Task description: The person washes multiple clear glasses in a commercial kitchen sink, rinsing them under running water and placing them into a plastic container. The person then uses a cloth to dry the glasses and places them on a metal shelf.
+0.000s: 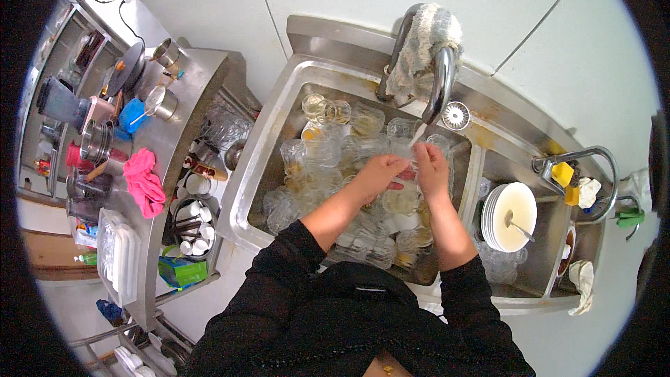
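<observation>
My left hand (387,170) and my right hand (432,170) are close together under the curved metal faucet (442,84). A stream of water (417,135) runs down between them. Something reddish (407,173) shows by the fingers of my left hand; I cannot make out what it is. Whether a clear glass is between my fingers is also hard to tell. Below both hands, many clear drinking glasses (322,149) lie crowded in the stainless-steel sink basin (272,183), some with yellowish contents or tint. A grey-white cloth (421,47) is draped over the faucet.
Right of the basin, a second basin (542,272) holds stacked white plates (494,220) with a spoon (518,228) on top. A sink strainer (456,115) rests on the back ledge. At left, a steel counter (180,125) carries pots, a pink cloth (144,183) and plastic containers (118,259).
</observation>
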A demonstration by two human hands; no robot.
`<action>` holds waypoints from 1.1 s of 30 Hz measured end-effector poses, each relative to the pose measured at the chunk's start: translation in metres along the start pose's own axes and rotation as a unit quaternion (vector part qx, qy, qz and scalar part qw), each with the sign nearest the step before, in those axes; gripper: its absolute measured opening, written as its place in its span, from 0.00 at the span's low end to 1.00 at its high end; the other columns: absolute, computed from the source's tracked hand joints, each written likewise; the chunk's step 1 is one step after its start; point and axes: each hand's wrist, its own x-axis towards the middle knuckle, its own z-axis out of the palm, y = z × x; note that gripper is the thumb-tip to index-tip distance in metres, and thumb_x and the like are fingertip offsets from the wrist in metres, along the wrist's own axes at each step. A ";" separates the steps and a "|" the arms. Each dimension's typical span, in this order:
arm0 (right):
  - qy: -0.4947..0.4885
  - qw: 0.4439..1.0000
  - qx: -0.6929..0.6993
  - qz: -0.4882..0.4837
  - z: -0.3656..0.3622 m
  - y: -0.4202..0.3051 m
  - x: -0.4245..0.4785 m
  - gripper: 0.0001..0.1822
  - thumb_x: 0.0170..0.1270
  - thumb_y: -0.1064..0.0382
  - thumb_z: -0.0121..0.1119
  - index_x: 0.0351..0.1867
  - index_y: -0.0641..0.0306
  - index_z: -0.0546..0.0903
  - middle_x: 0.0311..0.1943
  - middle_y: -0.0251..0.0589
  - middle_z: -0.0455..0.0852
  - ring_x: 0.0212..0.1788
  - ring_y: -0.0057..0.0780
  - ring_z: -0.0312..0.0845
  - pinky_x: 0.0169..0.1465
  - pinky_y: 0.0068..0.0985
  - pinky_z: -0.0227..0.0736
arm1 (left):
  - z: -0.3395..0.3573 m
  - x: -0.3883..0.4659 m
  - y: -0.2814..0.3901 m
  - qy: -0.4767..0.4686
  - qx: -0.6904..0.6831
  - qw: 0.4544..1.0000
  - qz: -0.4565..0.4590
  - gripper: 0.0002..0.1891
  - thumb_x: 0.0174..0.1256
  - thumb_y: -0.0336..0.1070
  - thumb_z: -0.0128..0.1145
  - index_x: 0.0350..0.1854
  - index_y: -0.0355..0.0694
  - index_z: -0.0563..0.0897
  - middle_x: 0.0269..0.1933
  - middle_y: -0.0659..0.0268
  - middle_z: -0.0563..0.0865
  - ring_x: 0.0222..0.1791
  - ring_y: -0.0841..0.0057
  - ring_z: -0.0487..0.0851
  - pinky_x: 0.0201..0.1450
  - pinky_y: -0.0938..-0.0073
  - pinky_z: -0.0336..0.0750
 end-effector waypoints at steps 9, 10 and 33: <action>0.052 0.986 0.155 -0.015 -0.004 -0.007 0.004 0.15 0.65 0.58 0.39 0.36 0.67 0.75 0.32 0.35 0.77 0.37 0.21 0.70 0.45 0.19 0.64 | -0.010 0.006 -0.014 -0.055 -0.244 0.968 0.011 0.10 0.60 0.44 0.48 0.38 0.44 0.75 0.37 0.66 0.81 0.35 0.76 0.78 0.34 0.75 0.70; 0.055 0.984 0.171 -0.003 -0.004 -0.007 0.004 0.16 0.65 0.58 0.40 0.36 0.67 0.75 0.33 0.35 0.77 0.37 0.21 0.70 0.44 0.19 0.64 | -0.012 0.007 -0.018 -0.050 -0.282 0.958 0.006 0.10 0.60 0.44 0.48 0.37 0.45 0.75 0.37 0.67 0.81 0.35 0.76 0.78 0.34 0.75 0.70; 0.009 0.999 -0.050 -0.009 0.002 0.000 0.074 0.16 0.53 0.72 0.42 0.45 0.68 0.71 0.41 0.48 0.76 0.46 0.35 0.69 0.50 0.25 0.61 | -0.059 -0.037 -0.045 0.016 -0.450 0.891 0.058 0.06 0.61 0.43 0.48 0.31 0.49 0.74 0.34 0.72 0.80 0.32 0.78 0.77 0.31 0.77 0.67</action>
